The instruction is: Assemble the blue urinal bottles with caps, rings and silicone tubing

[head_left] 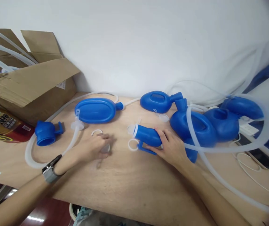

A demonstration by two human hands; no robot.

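Observation:
My right hand (169,146) is closed round one end of a blue plastic urinal funnel (146,135) with a side handle, lying near the table's middle. Beside the funnel's pale rim are a clear round cap (131,129) and a white ring (133,145). My left hand (97,146) is over the wood, its fingers slightly blurred and closed about a translucent cap (105,148). Another white ring (97,131) shows just behind those fingers. Left of that hand lies a second blue funnel (45,133), its wide mouth facing me.
Blue urinal bottles (94,110) lie along the wall and crowd the right side. Translucent hoses (209,150) loop over the right side; another hose (32,160) curves at left. A cardboard box (42,84) and a red-gold can (9,127) stand left. A phone (259,152) lies right.

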